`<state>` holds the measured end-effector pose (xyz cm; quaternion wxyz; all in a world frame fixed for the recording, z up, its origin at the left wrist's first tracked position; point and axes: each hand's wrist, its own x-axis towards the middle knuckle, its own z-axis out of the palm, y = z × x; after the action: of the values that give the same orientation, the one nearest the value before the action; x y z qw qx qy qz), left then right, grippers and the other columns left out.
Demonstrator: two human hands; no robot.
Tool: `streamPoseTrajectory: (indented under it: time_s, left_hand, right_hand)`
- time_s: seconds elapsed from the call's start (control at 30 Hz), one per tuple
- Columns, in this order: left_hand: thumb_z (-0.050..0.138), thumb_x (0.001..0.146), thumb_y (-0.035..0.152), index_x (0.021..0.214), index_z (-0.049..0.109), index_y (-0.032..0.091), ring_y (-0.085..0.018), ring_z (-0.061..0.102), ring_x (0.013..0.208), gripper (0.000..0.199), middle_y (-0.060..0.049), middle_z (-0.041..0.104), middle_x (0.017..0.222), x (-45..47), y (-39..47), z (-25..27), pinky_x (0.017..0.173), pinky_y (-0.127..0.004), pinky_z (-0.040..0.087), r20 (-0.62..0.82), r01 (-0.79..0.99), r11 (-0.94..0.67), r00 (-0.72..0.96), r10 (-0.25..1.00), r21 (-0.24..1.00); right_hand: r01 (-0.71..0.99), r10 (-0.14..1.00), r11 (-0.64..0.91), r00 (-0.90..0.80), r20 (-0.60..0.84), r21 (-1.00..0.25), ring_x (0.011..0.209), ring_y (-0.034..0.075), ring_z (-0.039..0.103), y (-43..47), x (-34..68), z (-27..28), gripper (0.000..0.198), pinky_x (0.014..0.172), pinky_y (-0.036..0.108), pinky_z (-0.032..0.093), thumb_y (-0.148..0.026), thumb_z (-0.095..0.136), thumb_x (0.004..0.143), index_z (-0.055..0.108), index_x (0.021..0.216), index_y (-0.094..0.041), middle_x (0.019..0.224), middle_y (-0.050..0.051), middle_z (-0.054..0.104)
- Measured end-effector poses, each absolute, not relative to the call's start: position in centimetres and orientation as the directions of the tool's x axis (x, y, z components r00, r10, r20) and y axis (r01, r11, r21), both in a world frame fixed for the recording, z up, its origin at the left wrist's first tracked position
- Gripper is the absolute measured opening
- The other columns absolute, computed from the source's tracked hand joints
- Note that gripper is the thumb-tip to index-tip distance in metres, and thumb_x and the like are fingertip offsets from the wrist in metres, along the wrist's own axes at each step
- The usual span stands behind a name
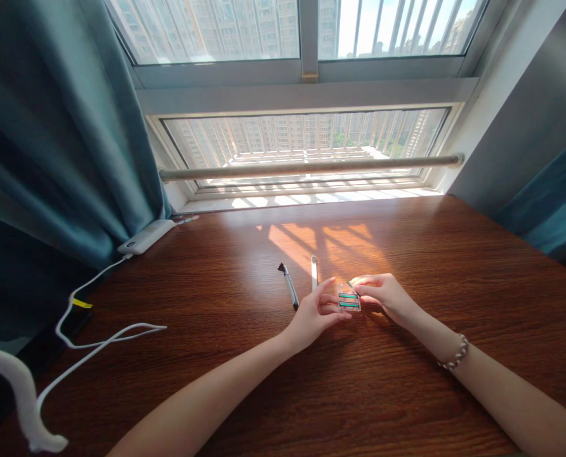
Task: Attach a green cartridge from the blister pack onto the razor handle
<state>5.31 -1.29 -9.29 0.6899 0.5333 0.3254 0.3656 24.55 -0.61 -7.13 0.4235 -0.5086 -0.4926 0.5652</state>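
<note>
A small clear plastic case [349, 307] holds two green-striped strips that look like razor cartridges. My left hand [317, 315] grips the case from its left side, thumb above and fingers below. At the case's upper right edge, my right hand [382, 294] pinches a thin, dark green-edged piece that looks like another razor cartridge [353, 288]. Just left of my hands, a silver razor handle [290, 287] with black ends lies on the table. Between it and the case is a white toothbrush [314, 271], its lower end hidden behind my left hand.
The brown wooden table [207, 273] runs to a barred window with a rail [311, 168]. A white power strip [146, 237] sits at the left edge, its white cable [106, 339] looping over the table. Blue curtain [73, 127] hangs at left; a white curved object [23, 393] stands lower left.
</note>
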Motion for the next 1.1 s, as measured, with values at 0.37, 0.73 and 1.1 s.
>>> streamPoseTrajectory:
  time_s: [0.37,0.73,1.1]
  left_hand:
    - [0.062,0.072,0.023,0.108,0.047,0.015,-0.016,0.065,0.066,0.040,-0.004,0.063,0.081,5.0,-1.5,-8.6,0.069,-0.033,0.050,0.023,-0.114,0.043,0.524,0.851,0.993]
    - [0.049,0.079,0.025,0.084,0.063,0.019,-0.013,0.055,0.062,0.016,-0.001,0.063,0.072,2.0,1.8,-7.6,0.061,-0.025,0.040,0.283,0.640,-0.440,0.339,0.897,0.630]
    - [0.049,0.078,0.023,0.091,0.061,0.020,-0.017,0.056,0.077,0.018,-0.005,0.058,0.092,-0.7,1.8,-8.8,0.071,-0.029,0.042,0.217,0.754,-0.447,0.392,0.894,0.482]
  right_hand:
    - [0.348,0.983,0.011,0.167,0.074,-0.937,0.081,0.029,0.064,4.1,30.5,-10.5,0.026,0.072,0.039,0.051,-0.036,0.070,0.057,0.071,0.072,-0.014,0.084,0.011,0.070]
    - [0.569,0.963,0.012,0.214,0.162,-0.822,0.072,0.026,0.064,5.2,32.5,-11.6,0.020,0.071,0.035,0.046,-0.035,0.066,0.058,0.072,0.067,-0.018,0.069,0.008,0.071]
    - [0.413,0.964,0.095,0.190,0.188,-0.906,0.082,0.024,0.061,3.8,30.1,-9.1,0.023,0.074,0.035,0.045,-0.036,0.067,0.060,0.070,0.069,-0.016,0.089,0.010,0.068]
